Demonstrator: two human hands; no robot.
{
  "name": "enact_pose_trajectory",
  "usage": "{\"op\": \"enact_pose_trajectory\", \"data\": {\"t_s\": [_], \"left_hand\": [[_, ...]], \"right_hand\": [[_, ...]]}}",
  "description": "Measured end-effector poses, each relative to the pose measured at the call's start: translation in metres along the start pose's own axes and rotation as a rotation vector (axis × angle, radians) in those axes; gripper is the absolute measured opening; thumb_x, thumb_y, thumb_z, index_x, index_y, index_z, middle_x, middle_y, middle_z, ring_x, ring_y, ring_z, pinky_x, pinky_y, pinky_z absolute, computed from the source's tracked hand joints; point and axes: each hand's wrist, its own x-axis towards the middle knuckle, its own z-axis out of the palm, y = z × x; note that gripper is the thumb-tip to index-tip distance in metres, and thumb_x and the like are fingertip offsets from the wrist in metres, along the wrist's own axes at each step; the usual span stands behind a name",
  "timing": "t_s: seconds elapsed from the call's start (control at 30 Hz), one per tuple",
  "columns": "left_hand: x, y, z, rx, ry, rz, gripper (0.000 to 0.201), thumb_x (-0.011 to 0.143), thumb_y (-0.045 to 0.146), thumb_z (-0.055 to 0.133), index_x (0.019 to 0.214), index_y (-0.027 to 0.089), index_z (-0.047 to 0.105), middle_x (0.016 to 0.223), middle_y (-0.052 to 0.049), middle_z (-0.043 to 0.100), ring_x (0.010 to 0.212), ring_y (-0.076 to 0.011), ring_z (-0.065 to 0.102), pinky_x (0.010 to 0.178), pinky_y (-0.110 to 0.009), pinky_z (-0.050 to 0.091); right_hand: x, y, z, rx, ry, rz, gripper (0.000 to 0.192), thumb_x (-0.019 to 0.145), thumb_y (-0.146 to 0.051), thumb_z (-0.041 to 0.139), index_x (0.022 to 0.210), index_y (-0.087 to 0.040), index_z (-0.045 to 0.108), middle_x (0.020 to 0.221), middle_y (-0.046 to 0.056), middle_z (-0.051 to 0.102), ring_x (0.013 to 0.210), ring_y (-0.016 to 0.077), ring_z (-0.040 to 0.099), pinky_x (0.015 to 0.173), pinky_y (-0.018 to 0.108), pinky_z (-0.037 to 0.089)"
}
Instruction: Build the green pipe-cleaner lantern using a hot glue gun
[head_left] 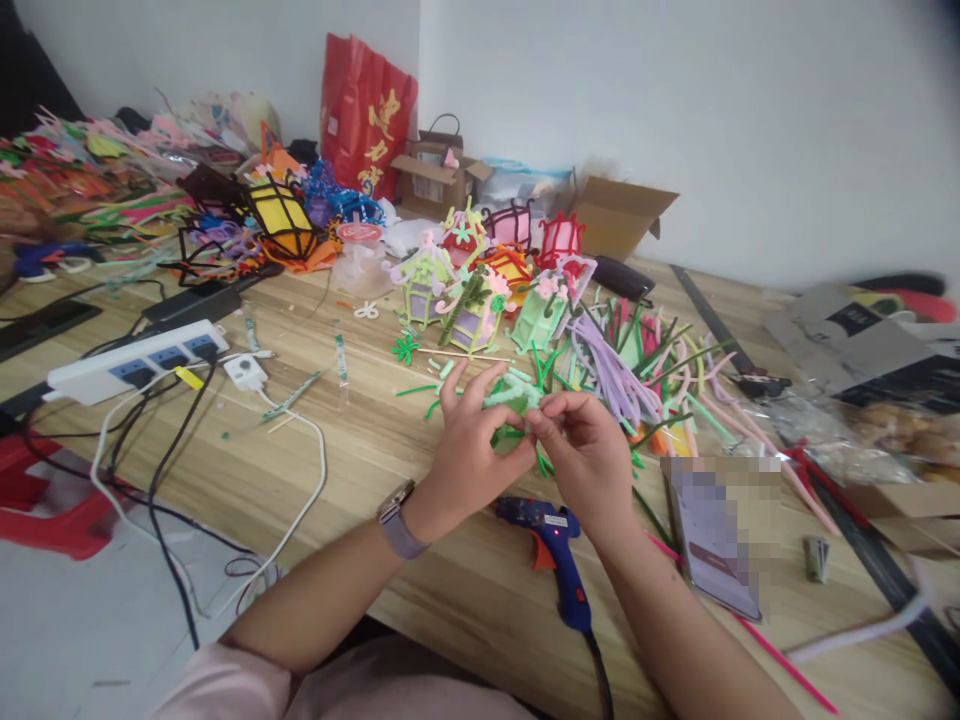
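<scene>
From afar, I judge the green pipe-cleaner piece [516,386], pinched over the tabletop [375,440] by my left hand [474,440] and right hand [589,450], unfinished (fingers hide much), while seemingly complete lanterns [541,320] stand behind.

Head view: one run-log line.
left hand: at green piece | right hand: at same piece | glue gun: on table, red light lit

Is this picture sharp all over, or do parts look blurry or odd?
All in the head view: soft overall, the green piece lacking crisp detail; blocky pixels over much of the phone and some table beside it; the colourful heap at far left blurring together; the upper right corner darkened.
</scene>
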Motion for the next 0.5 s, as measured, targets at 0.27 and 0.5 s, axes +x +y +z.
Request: {"op": "enact_pose_trajectory", "data": {"t_s": [0.27, 0.5], "left_hand": [[-0.0006, 0.0011, 0.0000, 0.034, 0.016, 0.013, 0.005, 0.078, 0.020, 0.068, 0.075, 0.020, 0.064, 0.145, -0.008, 0.044, 0.144, -0.0348, 0.019, 0.117, -0.060, 0.022], [0.0000, 0.0013, 0.0010, 0.055, 0.028, 0.010, 0.005, 0.079, 0.021, 0.068, 0.076, 0.020, 0.064, 0.145, -0.008, 0.043, 0.143, -0.0348, 0.020, 0.115, -0.061, 0.024]], "right_hand": [[0.0011, -0.0007, -0.0016, -0.031, -0.014, -0.023, 0.014, 0.078, -0.032, 0.068, 0.077, -0.023, 0.057, 0.074, -0.001, 0.060, 0.068, 0.0148, 0.052, 0.064, 0.029, 0.043], [0.0021, -0.0026, -0.0026, -0.092, -0.019, 0.007, 0.015, 0.077, -0.035, 0.068, 0.077, -0.023, 0.061, 0.062, -0.003, 0.054, 0.059, 0.0140, 0.048, 0.057, 0.028, 0.039]]}}
